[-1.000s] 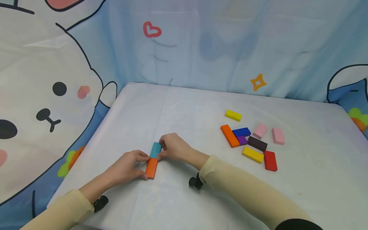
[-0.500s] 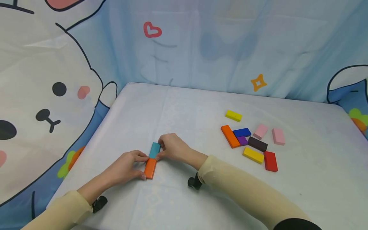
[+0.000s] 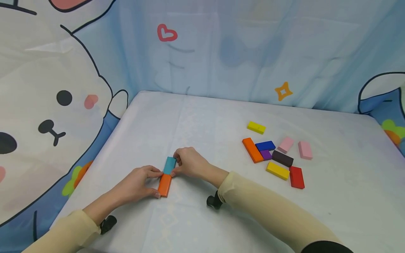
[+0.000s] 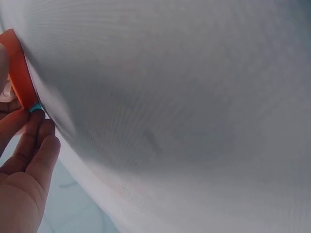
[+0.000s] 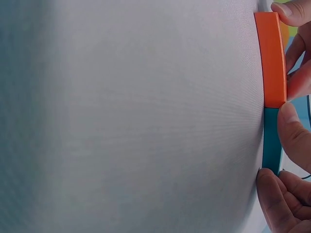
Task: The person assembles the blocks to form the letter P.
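Observation:
An orange block [image 3: 165, 186] and a shorter teal block [image 3: 169, 165] lie flat on the white cloth, end to end. In the right wrist view the orange block's end touches the teal one, with their sides nearly in line. My left hand [image 3: 138, 183] holds the orange block, thumb at its near end and a fingertip by the joint. With thumb and fingers my right hand [image 3: 191, 162] pinches the teal block, the thumb beside the joint and the fingers at its far end. The left wrist view shows the orange block [image 4: 20, 73] partly covered by fingers.
To the right lie loose blocks: an orange one [image 3: 252, 150], blue [image 3: 265, 146], purple [image 3: 266, 155], dark [image 3: 282, 158], red [image 3: 296, 177], two pink, and two yellow ones, the nearer yellow block [image 3: 277, 170] beside the red. A printed curtain [image 3: 202, 52] hangs behind the table.
Both blocks have shifted very slightly to the left together with my hands, mostly in the first half second. My grip on them looks the same, and the loose blocks stay put.

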`<state>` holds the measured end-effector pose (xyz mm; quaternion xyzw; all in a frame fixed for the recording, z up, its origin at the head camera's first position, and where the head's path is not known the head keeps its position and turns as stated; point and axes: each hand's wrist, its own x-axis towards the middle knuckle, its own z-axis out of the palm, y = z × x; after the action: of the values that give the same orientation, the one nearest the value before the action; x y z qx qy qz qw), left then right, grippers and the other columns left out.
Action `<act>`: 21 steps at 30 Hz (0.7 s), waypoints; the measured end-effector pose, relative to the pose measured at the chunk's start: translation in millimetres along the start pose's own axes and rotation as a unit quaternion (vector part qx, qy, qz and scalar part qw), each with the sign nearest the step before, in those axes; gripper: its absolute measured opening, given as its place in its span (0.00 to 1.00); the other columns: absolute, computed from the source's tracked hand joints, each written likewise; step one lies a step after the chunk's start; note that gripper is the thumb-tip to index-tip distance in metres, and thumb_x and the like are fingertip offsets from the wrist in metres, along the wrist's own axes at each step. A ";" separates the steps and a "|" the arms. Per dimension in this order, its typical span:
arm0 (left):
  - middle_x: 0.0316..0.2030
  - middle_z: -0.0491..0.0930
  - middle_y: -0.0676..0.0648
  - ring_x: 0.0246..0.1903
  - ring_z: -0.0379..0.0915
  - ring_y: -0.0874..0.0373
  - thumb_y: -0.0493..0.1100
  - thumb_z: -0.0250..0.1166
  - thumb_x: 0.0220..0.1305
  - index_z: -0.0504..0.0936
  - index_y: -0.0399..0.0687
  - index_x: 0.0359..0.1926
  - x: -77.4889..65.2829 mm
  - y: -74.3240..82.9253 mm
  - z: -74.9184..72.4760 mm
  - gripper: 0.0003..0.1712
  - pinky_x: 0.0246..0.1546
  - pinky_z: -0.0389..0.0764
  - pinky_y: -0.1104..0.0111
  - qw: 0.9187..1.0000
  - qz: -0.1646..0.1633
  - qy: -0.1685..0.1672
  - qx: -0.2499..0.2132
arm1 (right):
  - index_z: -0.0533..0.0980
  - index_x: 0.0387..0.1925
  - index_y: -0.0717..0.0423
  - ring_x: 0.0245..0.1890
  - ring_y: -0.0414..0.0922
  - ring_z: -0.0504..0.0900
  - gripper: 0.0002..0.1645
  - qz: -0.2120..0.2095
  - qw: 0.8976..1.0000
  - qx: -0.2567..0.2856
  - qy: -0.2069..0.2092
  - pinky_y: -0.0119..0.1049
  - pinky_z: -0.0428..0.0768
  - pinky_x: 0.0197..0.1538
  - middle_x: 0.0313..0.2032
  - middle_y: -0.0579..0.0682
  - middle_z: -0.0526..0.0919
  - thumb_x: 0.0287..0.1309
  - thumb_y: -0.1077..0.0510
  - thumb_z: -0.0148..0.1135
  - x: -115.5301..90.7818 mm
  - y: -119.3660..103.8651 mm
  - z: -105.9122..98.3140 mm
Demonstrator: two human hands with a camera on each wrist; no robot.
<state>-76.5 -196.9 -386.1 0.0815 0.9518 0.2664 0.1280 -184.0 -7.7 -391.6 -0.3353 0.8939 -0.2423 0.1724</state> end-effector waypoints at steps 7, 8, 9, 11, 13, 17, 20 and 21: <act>0.59 0.81 0.41 0.59 0.77 0.44 0.44 0.81 0.51 0.79 0.35 0.64 -0.9 0.9 -1.7 0.40 0.62 0.81 0.49 1.000 0.007 -0.001 -0.001 | 0.80 0.51 0.64 0.35 0.42 0.77 0.30 0.000 1.000 0.004 0.002 0.32 0.82 0.43 0.35 0.50 0.83 0.51 0.52 0.80 -0.8 0.2 0.1; 0.59 0.81 0.41 0.59 0.78 0.44 0.44 0.81 0.50 0.79 0.35 0.64 -1.0 0.8 -1.9 0.40 0.62 0.81 0.49 1.000 0.007 -0.001 -0.002 | 0.80 0.51 0.64 0.35 0.42 0.77 0.30 -0.001 1.000 0.004 0.002 0.32 0.82 0.43 0.35 0.50 0.83 0.51 0.52 0.81 -0.8 0.2 0.2; 0.59 0.81 0.41 0.59 0.77 0.44 0.44 0.82 0.50 0.79 0.35 0.64 -1.2 0.7 -1.9 0.40 0.62 0.80 0.49 1.000 0.007 -0.001 -0.003 | 0.80 0.51 0.64 0.35 0.42 0.77 0.30 -0.001 1.000 0.005 0.002 0.32 0.82 0.43 0.35 0.50 0.82 0.51 0.52 0.81 -0.9 0.1 0.3; 0.59 0.81 0.42 0.59 0.78 0.44 0.45 0.82 0.50 0.79 0.36 0.64 -1.1 0.1 -2.0 0.41 0.62 0.81 0.49 1.000 0.007 -0.002 -0.004 | 0.80 0.51 0.64 0.35 0.42 0.77 0.30 -0.001 1.000 0.005 0.003 0.32 0.81 0.43 0.35 0.50 0.82 0.51 0.52 0.81 -0.9 0.1 0.5; 0.59 0.81 0.42 0.59 0.78 0.44 0.45 0.82 0.50 0.79 0.36 0.65 -1.3 -0.1 -2.6 0.41 0.62 0.81 0.50 1.000 0.007 -0.004 -0.003 | 0.80 0.51 0.64 0.35 0.42 0.77 0.30 0.000 1.000 0.006 0.003 0.32 0.81 0.43 0.35 0.50 0.82 0.51 0.52 0.81 -1.0 0.0 0.3; 0.60 0.81 0.41 0.60 0.77 0.43 0.46 0.82 0.51 0.79 0.37 0.65 -1.2 -0.5 -5.6 0.41 0.62 0.80 0.49 1.000 0.010 0.000 0.000 | 0.79 0.53 0.64 0.36 0.42 0.78 0.32 0.004 1.000 0.013 0.000 0.32 0.83 0.45 0.37 0.51 0.84 0.51 0.52 0.80 -2.0 0.3 -1.2; 0.61 0.80 0.39 0.62 0.75 0.41 0.47 0.82 0.51 0.78 0.37 0.66 0.4 -0.2 -8.3 0.42 0.63 0.79 0.48 1.000 0.013 0.007 0.003 | 0.79 0.56 0.64 0.38 0.42 0.80 0.33 0.008 1.000 0.021 0.001 0.34 0.85 0.48 0.39 0.52 0.85 0.52 0.52 0.80 -4.0 1.9 -3.2; 0.62 0.79 0.39 0.63 0.75 0.40 0.47 0.82 0.51 0.77 0.37 0.67 1.3 -0.2 -9.3 0.43 0.63 0.79 0.47 1.000 0.014 0.009 0.004 | 0.79 0.56 0.64 0.38 0.43 0.81 0.33 0.009 1.000 0.023 0.003 0.35 0.85 0.48 0.40 0.52 0.85 0.52 0.53 0.80 -4.9 2.9 -3.9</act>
<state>-80.4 -201.3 -378.7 0.0934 0.9528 0.2649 0.1154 -183.8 -1.3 -389.3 -0.3229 0.8916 -0.2620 0.1792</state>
